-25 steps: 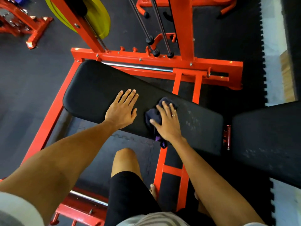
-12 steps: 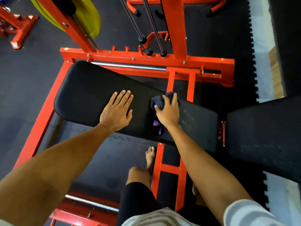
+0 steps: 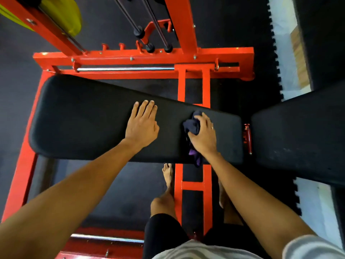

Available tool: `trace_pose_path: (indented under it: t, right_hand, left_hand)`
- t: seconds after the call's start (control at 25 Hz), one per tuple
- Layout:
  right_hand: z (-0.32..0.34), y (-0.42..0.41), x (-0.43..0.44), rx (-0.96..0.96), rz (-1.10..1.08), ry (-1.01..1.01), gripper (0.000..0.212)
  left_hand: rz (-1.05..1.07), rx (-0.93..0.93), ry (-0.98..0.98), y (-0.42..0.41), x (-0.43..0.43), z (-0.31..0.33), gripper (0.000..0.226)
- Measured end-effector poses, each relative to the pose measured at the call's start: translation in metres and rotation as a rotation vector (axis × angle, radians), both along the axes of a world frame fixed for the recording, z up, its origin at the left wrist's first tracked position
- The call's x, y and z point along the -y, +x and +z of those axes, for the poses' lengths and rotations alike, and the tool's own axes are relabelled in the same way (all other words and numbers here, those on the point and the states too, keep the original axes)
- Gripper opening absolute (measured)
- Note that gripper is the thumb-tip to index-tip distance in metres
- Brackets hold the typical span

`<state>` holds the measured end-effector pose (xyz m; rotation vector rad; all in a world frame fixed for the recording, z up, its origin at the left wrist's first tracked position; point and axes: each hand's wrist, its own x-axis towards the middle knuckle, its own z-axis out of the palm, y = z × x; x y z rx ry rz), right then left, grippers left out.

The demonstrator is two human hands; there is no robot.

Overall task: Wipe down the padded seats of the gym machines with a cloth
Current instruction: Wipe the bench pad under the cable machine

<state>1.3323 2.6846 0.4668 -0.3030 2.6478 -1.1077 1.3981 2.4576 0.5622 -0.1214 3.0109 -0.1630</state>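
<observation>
Across the long black pad [image 3: 84,118], the wiping has shifted rightward over the last second. The right hand [image 3: 204,135] has carried the dark cloth [image 3: 192,125] from the pad's middle toward its right end, and its fingers now curl round the bunched fabric, pressing it down, with a purple tail trailing off the near edge. The left hand [image 3: 142,126] stays flat and relaxed at mid-pad, holding nothing, as a brace. The right stretch seems nearly covered, while the left half probably remains.

Dark rubber mats [image 3: 18,90] cover the floor, edged at far right by a pale strip [image 3: 281,34]. The orange frame [image 3: 141,55] surrounds the pad, and a second black pad [image 3: 298,137] sits just beside its right end. A yellow plate [image 3: 71,14] hangs at far left.
</observation>
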Motion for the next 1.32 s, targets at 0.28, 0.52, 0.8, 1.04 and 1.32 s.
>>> trace_pose_path:
  t: [0.28,0.52,0.8,1.04,1.32]
  right_hand:
    - [0.022,-0.026,0.051,-0.039,0.126,0.031,0.068]
    - [-0.015,-0.013,-0.028,0.035,-0.032,0.118,0.067]
    - [0.002,-0.045,0.043,0.050,-0.196,0.131,0.062]
    - [-0.001,-0.073,0.005,0.065,0.070,0.183,0.067]
    - [0.027,-0.126,0.056,0.196,0.345,0.270,0.046]
  left_hand:
    - [-0.167,0.090,0.111,-0.066,-0.014,-0.034,0.068]
    - [-0.238,0.142,0.009,-0.080,-0.025,-0.054,0.069]
    - [-0.285,0.202,0.008,-0.080,-0.020,-0.052,0.071]
    - [-0.285,0.217,0.018,-0.080,-0.022,-0.051,0.073]
    - [-0.286,0.220,-0.007,-0.083,-0.019,-0.052,0.072]
